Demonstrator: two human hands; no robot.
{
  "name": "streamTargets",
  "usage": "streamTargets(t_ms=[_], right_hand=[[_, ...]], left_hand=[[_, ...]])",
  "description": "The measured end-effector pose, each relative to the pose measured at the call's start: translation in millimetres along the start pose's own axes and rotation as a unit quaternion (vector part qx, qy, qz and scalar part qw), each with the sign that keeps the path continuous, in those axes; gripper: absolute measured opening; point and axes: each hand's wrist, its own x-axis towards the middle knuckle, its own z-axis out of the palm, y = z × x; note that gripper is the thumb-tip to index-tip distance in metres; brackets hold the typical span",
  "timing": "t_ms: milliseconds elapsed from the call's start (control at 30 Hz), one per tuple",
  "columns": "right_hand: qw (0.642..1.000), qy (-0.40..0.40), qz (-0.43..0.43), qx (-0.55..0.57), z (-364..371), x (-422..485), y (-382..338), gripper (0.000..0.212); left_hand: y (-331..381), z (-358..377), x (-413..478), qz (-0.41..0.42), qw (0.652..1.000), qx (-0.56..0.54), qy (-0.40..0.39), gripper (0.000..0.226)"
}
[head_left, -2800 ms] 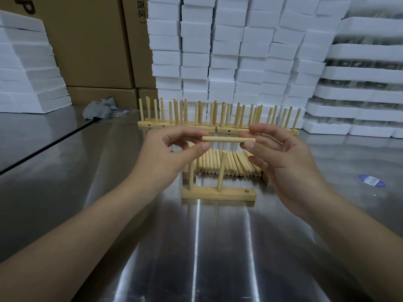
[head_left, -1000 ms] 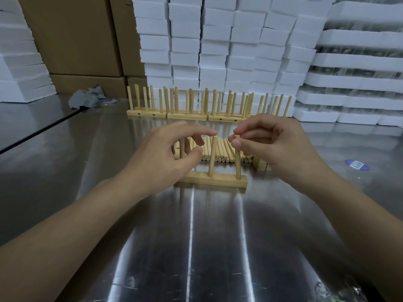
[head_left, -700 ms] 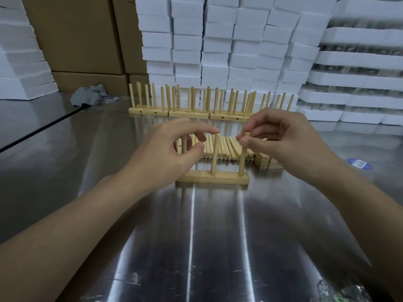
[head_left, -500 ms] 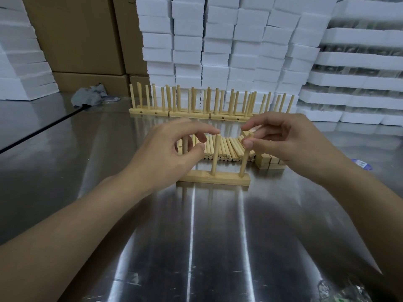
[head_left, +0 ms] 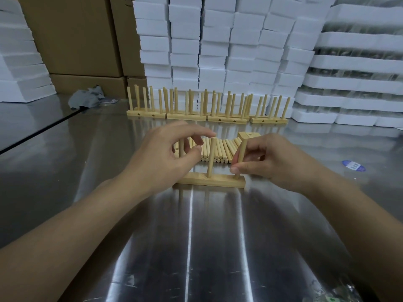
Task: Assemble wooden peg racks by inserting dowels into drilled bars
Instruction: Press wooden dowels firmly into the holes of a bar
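Note:
A drilled wooden bar point(head_left: 218, 180) lies on the steel table point(head_left: 196, 236) with three dowels standing in it. My left hand point(head_left: 161, 158) curls its thumb and fingers round the left dowel point(head_left: 181, 148), which shows only in the gap between them. The middle dowel point(head_left: 211, 158) stands free, leaning slightly. My right hand point(head_left: 268, 162) pinches the right dowel point(head_left: 242, 153) low down, thumb close to the bar. Behind the bar lies a row of loose dowels point(head_left: 220, 150).
Spare bars point(head_left: 248, 135) lie behind the loose dowels. Several finished racks point(head_left: 207, 110) stand in a line at the back, before stacked white foam blocks point(head_left: 218, 51) and cardboard boxes point(head_left: 76, 35). A grey cloth point(head_left: 87, 98) lies back left, a blue label point(head_left: 353, 166) right.
My right hand turned the dowel from level to upright, set it in the bar's right hole, then slid its grip down from the top. My left hand stayed at the left dowel.

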Motion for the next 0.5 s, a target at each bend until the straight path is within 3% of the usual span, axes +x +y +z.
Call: streamTargets(t_ms=[233,367,500], right_hand=[[1.000,0.004,-0.007,0.006,1.5,-1.4,2.1,0.014],[0.999,0.009,-0.001,0.038,3.5,-1.1,5.7,0.012],[0.998,0.025,-0.006,0.055,6.5,-0.8,11.1,0.009]], left_hand=[[74.4,10.0,40.3,-0.019,0.996,-0.013,0.084,0.028],[119.3,47.2,111.0,-0.047,0.994,-0.029,-0.098,0.033],[108.6,83.9,138.0,-0.089,0.978,0.021,-0.186,0.042]])
